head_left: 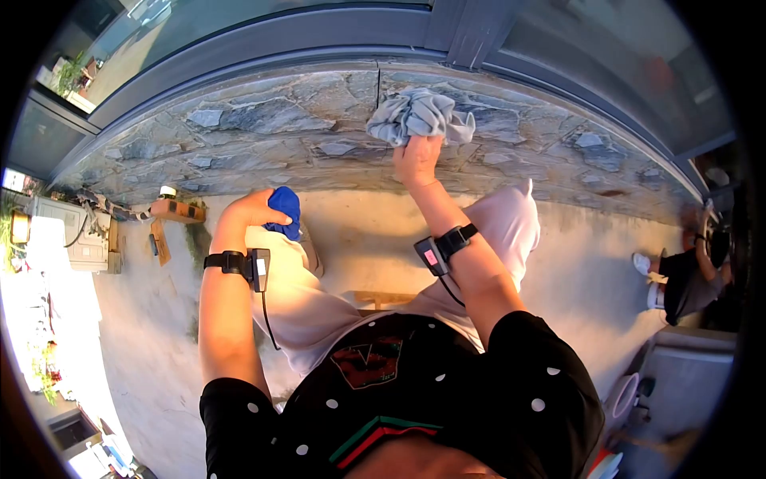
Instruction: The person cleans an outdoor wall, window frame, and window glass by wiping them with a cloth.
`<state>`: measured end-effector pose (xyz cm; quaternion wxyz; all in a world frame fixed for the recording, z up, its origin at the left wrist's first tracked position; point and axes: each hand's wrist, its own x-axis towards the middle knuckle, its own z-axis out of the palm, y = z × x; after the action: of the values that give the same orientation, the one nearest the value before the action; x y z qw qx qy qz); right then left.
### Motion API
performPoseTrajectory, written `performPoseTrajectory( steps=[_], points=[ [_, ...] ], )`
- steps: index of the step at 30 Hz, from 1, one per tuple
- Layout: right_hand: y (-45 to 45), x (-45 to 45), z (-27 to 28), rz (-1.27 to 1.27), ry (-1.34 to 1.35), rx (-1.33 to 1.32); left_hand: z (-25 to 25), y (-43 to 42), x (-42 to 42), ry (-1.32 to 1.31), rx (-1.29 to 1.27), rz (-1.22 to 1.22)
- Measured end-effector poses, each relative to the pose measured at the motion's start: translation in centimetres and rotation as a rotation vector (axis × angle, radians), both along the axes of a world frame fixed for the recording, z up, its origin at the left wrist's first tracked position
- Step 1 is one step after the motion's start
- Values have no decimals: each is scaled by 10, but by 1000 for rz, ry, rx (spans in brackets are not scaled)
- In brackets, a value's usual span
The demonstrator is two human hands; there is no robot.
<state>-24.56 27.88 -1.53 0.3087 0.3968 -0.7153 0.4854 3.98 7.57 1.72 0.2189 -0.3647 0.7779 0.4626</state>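
My right hand (pixel 418 162) is closed on a crumpled grey cloth (pixel 420 114), which presses against the stone-tiled wall (pixel 279 120) just under the window frame. The cloth hides most of the fingertips. Over my left knee, my left hand (pixel 254 209) is wrapped round a bunched blue cloth (pixel 283 213). That hand rests on the light trousers (pixel 295 303). Each forearm wears a black strap with a small box and a cable.
Grey window frames (pixel 279 46) run above the wall. Part of a wooden stool (pixel 381 300) shows beneath me. At the left stand a white outdoor unit (pixel 72 231) and an orange-brown block (pixel 177 211). Another person (pixel 692 275) is at the far right, near a pink-rimmed basin (pixel 622 395).
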Motion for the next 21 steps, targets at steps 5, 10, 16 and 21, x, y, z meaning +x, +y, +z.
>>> performPoseTrajectory(
  steps=[5,10,16,21],
  points=[
    [-71,38,46,145,408,224,-9,-4,4,63,63,20],
    [-136,89,119,301,652,320,-9,-4,5,26,-51,-54],
    [-106,57,137,389,891,601,5,-2,16,81,-98,-95],
    [-4,-16,122,313,931,779,16,4,40,126,-208,-90]
  ],
)
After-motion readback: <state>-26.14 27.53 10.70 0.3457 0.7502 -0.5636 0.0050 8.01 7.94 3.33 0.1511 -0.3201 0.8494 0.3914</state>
